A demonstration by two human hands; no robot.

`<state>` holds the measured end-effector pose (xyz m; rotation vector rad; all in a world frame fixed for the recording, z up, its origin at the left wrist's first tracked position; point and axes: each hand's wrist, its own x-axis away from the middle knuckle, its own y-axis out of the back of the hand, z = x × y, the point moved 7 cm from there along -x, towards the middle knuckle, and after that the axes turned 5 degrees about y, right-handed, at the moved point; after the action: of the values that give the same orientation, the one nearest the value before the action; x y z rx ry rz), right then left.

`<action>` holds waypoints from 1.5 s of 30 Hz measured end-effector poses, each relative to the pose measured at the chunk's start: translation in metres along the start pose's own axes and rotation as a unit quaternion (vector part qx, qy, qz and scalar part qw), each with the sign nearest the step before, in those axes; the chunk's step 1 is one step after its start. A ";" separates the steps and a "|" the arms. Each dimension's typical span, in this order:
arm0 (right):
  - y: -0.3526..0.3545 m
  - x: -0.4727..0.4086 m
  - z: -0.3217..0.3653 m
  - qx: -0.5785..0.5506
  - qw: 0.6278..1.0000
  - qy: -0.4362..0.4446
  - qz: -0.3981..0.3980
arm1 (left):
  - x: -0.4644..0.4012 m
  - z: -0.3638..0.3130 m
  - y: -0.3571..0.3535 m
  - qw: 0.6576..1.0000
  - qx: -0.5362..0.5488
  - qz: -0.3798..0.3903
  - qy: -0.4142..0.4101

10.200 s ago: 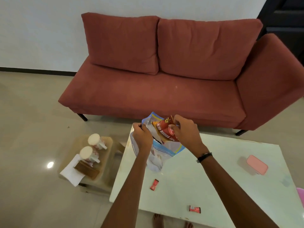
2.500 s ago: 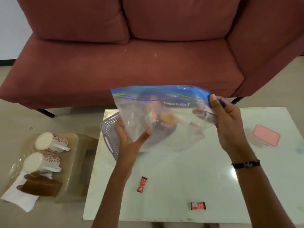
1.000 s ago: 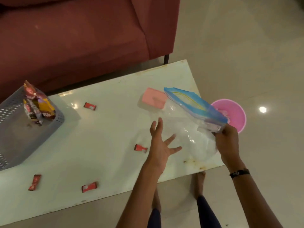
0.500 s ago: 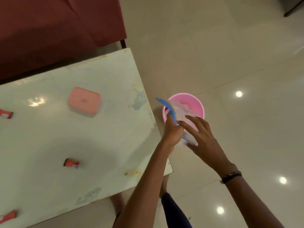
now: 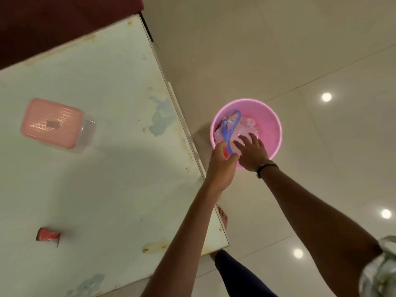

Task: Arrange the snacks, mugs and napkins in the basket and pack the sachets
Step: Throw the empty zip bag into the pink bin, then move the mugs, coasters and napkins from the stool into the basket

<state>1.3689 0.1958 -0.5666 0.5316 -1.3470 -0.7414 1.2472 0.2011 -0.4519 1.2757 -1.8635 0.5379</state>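
The clear zip bag (image 5: 232, 124) with its blue seal strip lies crumpled inside a pink bucket (image 5: 275, 129) on the floor, just off the table's right edge. My left hand (image 5: 221, 168) pinches the lower end of the blue strip at the bucket's near rim. Beside it, my right hand (image 5: 250, 154) rests on the bag's clear plastic with fingers spread. One red sachet (image 5: 48, 235) lies on the white table (image 5: 120, 168) at the lower left. The basket, snacks, mugs and napkins are out of view.
A clear container with a pink lid (image 5: 52, 123) stands on the table at the left. The dark red sofa (image 5: 53, 22) runs along the table's far side. My bare foot (image 5: 222, 217) and leg are by the table's near right corner. Tiled floor surrounds the bucket.
The bag was carried off the table's right end and has sunk into the pink bucket. My right hand has let go of it and now lies flat on it.
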 end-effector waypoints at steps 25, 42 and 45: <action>0.222 0.179 0.200 -0.340 0.891 0.088 -0.288 | 0.173 -0.054 0.171 0.981 0.146 -0.102 -0.073; 0.204 0.243 0.574 -0.377 0.866 0.245 -0.220 | 0.361 0.092 0.504 0.931 0.229 -0.261 -0.111; 0.194 0.245 0.624 -0.373 0.864 0.267 -0.209 | 0.378 0.117 0.547 0.923 0.244 -0.277 -0.106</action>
<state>0.8013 0.1893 -0.1605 0.3520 -0.3535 -1.2802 0.6395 0.1204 -0.1699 2.1751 -1.4621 0.5855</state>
